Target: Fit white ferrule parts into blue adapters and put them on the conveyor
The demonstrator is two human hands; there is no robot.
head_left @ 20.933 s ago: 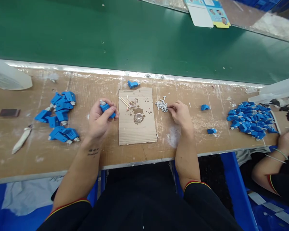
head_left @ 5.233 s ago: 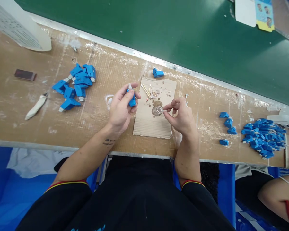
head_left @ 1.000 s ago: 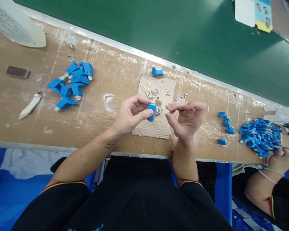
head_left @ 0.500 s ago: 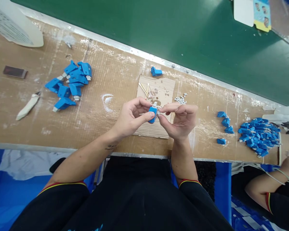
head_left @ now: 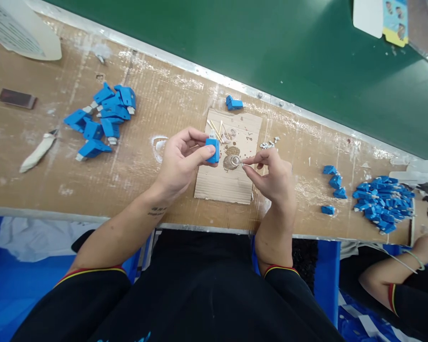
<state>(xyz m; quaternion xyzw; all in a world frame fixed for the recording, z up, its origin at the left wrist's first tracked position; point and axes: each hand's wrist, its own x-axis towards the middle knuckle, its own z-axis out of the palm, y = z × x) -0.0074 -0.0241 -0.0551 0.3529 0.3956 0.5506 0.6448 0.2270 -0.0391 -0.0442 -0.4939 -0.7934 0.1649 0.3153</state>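
Observation:
My left hand grips a blue plastic part between thumb and fingers, its pale grey tip pointing up and away. Apart from it, to the right, my right hand pinches a small grey piece between thumb and forefinger; its shape is too small to make out. That piece is beside a small clear round cap, which lies in a wet-looking stain on the corrugated cardboard sheet. Several cotton swabs rest on the sheet's far left part.
Small grey pieces lie right of the cardboard. One blue part sits beyond it. Blue parts are piled at left and right. A white-wrapped knife lies far left. A co-worker's arm shows at right.
My hands have parted: the left moved left and slightly away with the blue part, while the right drew off it to the clear cap. The view has shifted slightly.

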